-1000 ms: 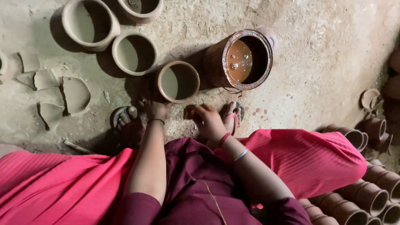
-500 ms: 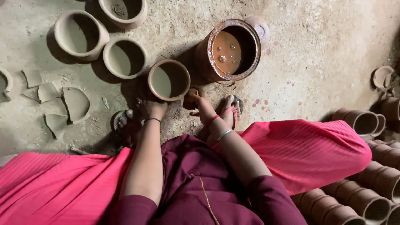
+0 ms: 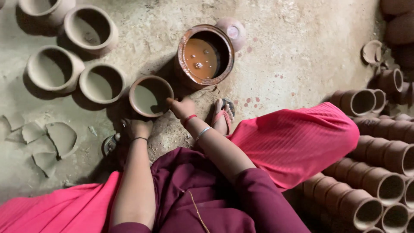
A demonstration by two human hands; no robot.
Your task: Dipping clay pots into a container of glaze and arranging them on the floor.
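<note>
A: The small round brown clay pot (image 3: 151, 96) stands upright on the grey dusty floor (image 3: 284, 56), mouth up, just ahead of the person's knees. Both hands close on it: the left hand (image 3: 137, 128) clasps the near wall from below the rim, the right hand (image 3: 182, 107) grips the rim's right side, fingers (image 3: 171, 102) hooked over the edge.

B: Why two hands?

A: Judged from the hold, one steadies the body while the other works the rim; the pot looks damp, so a one-sided grip might dent it.

B: Its look?

A: Darker and redder outside than the pale grey unfired pots (image 3: 101, 83) ranked to the left of the left hand. Inside it is smooth and dull grey-brown. Whether the coat is wet, cannot tell.

B: And beyond the right hand?

A: The large rust-stained clay vessel of reddish-brown liquid (image 3: 206, 56), just beyond the gripped rim, within easy reach. A small rounded lid-like piece (image 3: 233, 30) sits touching its far side.

B: Elsewhere?

A: Broken grey shards (image 3: 51, 142) lie left of the left wrist. Stacked brown cups (image 3: 375, 172) lie on their sides, well to the right of the right arm. A sandalled foot (image 3: 222, 116) rests beside the right wrist.
</note>
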